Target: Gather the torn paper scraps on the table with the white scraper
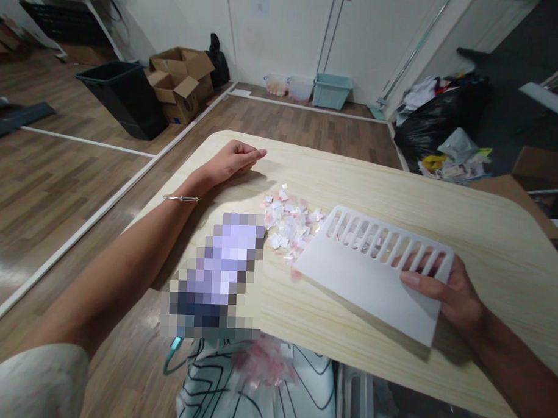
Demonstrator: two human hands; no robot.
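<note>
My right hand (445, 294) grips the right end of a white plastic scraper (363, 279) with a row of slots along its far edge; the thumb lies on top and the fingers show through the slots. The scraper rests tilted on the light wooden table (444, 208), its left end touching a pile of small white and pink paper scraps (288, 224). My left hand (232, 161) rests on the table's far left part, fingers loosely curled with nothing in them, beyond the pile. A thin bangle (182, 198) circles that wrist.
A blurred-out patch (217, 280) lies on the table's near left. A bag with pink scraps (264, 367) sits below the front edge. On the floor stand a black bin (122, 97), cardboard boxes (180, 80), a teal crate (331, 90) and black rubbish bags (442, 123).
</note>
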